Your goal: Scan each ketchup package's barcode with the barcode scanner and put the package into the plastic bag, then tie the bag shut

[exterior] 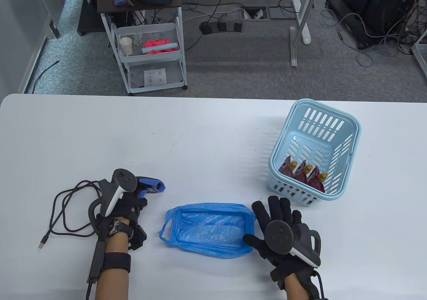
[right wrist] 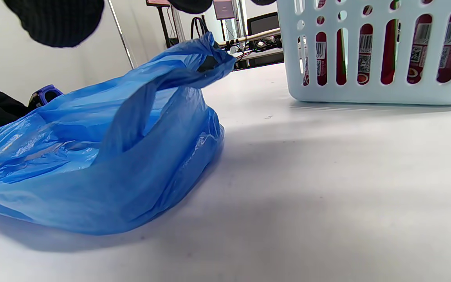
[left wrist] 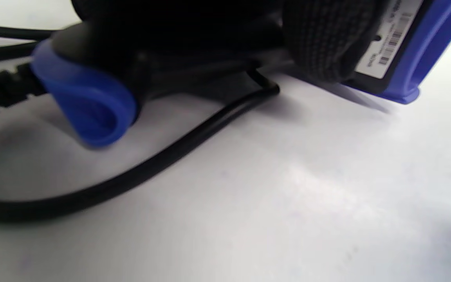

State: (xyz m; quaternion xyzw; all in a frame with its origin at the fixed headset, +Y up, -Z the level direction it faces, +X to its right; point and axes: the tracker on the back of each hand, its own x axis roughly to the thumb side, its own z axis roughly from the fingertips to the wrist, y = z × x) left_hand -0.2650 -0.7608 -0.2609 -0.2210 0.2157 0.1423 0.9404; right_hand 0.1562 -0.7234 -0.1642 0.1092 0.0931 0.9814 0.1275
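My left hand (exterior: 136,205) curls round the handle of the black-and-blue barcode scanner (exterior: 152,185), which lies low on the table at the front left. In the left wrist view my gloved fingers (left wrist: 319,39) wrap the scanner (left wrist: 399,47) close above the tabletop. The blue plastic bag (exterior: 210,229) lies open and flat at the front centre. My right hand (exterior: 263,218) hovers at the bag's right edge with its fingers spread and holds nothing. Three red ketchup packages (exterior: 302,175) stand in the light blue basket (exterior: 348,131) at the right; their barcodes (right wrist: 366,51) show through the slots.
The scanner's black cable (exterior: 68,210) loops over the table left of my left hand, its USB plug lying loose. The basket (right wrist: 374,92) stands just beyond my right hand. A white trolley (exterior: 150,58) stands on the floor behind the table.
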